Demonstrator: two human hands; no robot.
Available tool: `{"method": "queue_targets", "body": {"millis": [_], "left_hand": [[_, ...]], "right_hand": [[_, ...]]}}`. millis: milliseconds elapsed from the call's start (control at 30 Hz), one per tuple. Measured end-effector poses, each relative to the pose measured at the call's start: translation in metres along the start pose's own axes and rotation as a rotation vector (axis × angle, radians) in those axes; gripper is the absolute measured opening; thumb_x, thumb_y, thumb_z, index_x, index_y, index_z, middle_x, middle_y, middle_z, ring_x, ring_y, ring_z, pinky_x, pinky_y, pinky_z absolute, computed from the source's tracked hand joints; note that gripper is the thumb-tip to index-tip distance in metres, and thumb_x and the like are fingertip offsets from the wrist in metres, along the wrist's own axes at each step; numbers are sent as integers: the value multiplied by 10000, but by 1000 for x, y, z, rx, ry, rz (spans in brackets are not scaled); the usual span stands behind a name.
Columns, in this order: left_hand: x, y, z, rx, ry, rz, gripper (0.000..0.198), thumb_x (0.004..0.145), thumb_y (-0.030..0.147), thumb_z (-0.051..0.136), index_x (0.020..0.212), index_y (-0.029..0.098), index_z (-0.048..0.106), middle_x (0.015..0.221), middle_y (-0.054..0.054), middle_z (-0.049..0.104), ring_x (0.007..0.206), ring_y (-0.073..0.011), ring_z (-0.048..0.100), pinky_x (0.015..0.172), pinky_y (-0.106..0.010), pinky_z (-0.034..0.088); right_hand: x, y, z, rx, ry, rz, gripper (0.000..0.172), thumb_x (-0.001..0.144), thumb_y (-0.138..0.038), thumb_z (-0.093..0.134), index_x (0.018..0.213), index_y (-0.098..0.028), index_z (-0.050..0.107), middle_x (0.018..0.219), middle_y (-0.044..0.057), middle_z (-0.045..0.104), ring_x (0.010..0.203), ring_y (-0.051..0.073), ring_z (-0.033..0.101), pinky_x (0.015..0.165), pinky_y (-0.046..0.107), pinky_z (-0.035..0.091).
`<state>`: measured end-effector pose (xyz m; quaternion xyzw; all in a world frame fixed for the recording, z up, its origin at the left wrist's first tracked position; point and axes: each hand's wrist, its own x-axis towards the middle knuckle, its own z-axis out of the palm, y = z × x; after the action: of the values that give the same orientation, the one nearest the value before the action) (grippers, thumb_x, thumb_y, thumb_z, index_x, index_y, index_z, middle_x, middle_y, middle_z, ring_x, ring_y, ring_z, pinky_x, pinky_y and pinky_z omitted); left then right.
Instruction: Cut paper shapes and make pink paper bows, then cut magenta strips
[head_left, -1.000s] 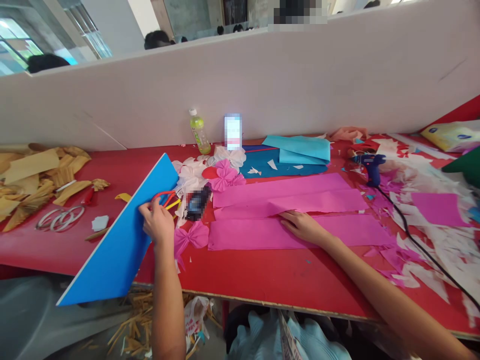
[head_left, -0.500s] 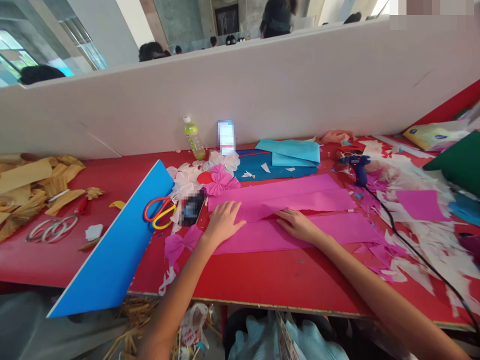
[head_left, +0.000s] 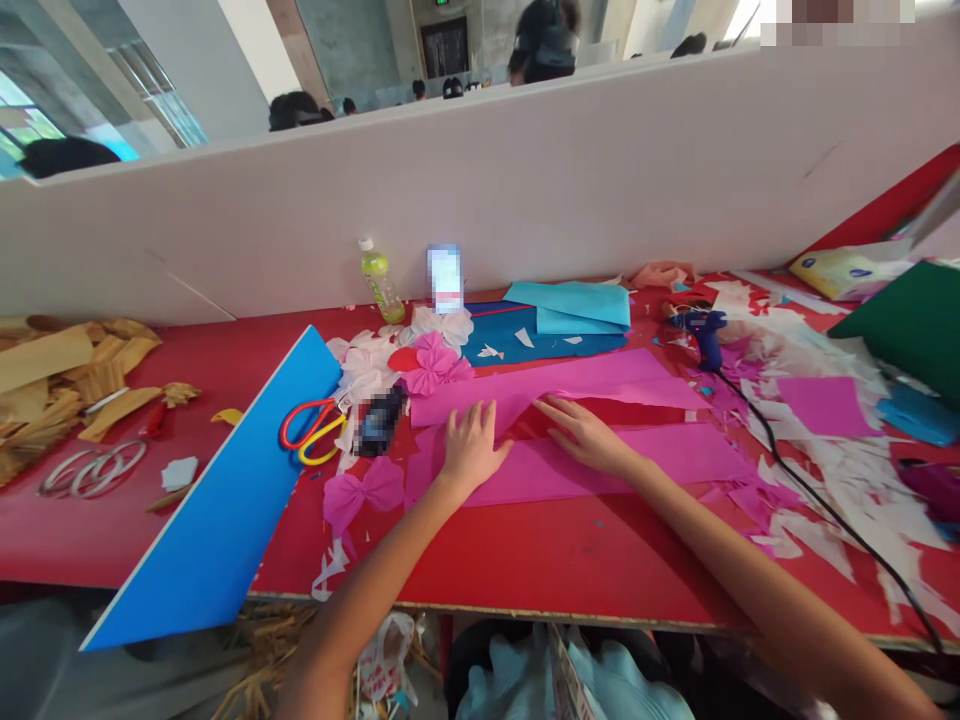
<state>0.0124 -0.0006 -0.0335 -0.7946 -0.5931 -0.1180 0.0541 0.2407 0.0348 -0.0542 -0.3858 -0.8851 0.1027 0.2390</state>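
Note:
Two long strips of pink crepe paper lie one behind the other on the red table. My left hand [head_left: 474, 452] rests flat with fingers spread, across the left part of the near strip [head_left: 675, 455] and touching the far strip [head_left: 600, 375]. To its right, my right hand [head_left: 589, 436] has its fingers stretched out, the tips at the near edge of the far strip. That edge is slightly buckled by the fingertips. Left of my left hand lie a pink paper bow [head_left: 364, 492], a dark blurred object [head_left: 380, 422] and scissors [head_left: 311, 432] with red and yellow handles.
A blue board [head_left: 217, 510] juts over the table's front edge. Behind the strips are a pink paper flower [head_left: 433, 362], a bottle [head_left: 382, 283], a phone [head_left: 445, 280] and folded light-blue paper [head_left: 577, 308]. A glue gun [head_left: 705, 335] trails its black cord among scraps at right.
Both hands have shifted slightly, the left one to the right and the right one away from me. The far strip has moved back, widening the red gap between the strips.

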Motion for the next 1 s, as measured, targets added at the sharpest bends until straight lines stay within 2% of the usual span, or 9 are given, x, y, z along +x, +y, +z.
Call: {"method": "queue_targets", "body": {"millis": [167,267,367,433,533,633,767,900,1000], "left_hand": [[5,-4,-3,50,90,-14,475,835,218,430,1303,136,418,1339,-178,455,1235,-284,428,1051,-520,269],[11,-11,-7,85,142,7,382,840,175,417,1209,162,516,1346,-159,445,1210,-285,448,1022,-512,318],[15,-16,-11,101,147,-12,281,873,233,405,1063,164,601,1269,-154,504,1128,-287,502,951,-486,392],[15,-17,-12,107,120,-17,302,887,337,409,1010,156,617,1183,-154,554,1065,-288,530,916,-468,414],[12,-18,-13,122,82,-2,336,864,409,457,1016,154,613,1130,-148,576,1038,-295,533,919,-462,402],[12,-25,-16,150,75,3,242,866,245,445,1012,166,620,1129,-139,573,1061,-279,522,983,-471,336],[22,-42,-23,229,96,-58,298,866,124,360,992,148,630,1109,-152,571,1058,-275,511,1004,-483,291],[29,-48,-25,257,165,-95,340,875,111,321,1112,117,564,1088,-172,547,1045,-285,487,953,-474,318],[28,-45,-15,224,98,-9,300,893,179,349,1115,140,547,1042,-152,545,1009,-271,489,886,-432,366]], "right_hand": [[14,12,1,-55,-23,-31,481,902,-243,366,1383,-246,354,1388,127,393,1268,277,394,1006,458,385],[25,16,1,-56,-30,-52,479,898,-233,375,1377,-247,360,1399,125,375,1268,271,395,1008,450,387],[32,19,2,-51,-38,-60,484,892,-227,387,1374,-259,359,1422,114,342,1259,267,408,995,443,406],[35,21,4,-57,-50,-52,472,890,-226,388,1361,-253,380,1428,117,330,1245,269,425,986,439,417],[37,23,6,-64,-64,-37,466,886,-224,392,1351,-253,394,1431,110,328,1241,268,432,987,437,420],[40,25,7,-58,-70,-41,487,884,-212,393,1366,-280,368,1447,84,312,1252,253,424,993,427,417],[44,28,9,-82,-93,-75,465,884,-193,385,1346,-248,406,1443,94,327,1275,254,394,1009,439,395],[45,32,14,-132,-118,-80,427,887,-186,376,1303,-200,469,1396,118,405,1280,261,386,1027,459,364],[45,35,18,-145,-125,-82,414,890,-197,378,1289,-194,489,1366,116,447,1254,254,420,1029,451,360]]}}
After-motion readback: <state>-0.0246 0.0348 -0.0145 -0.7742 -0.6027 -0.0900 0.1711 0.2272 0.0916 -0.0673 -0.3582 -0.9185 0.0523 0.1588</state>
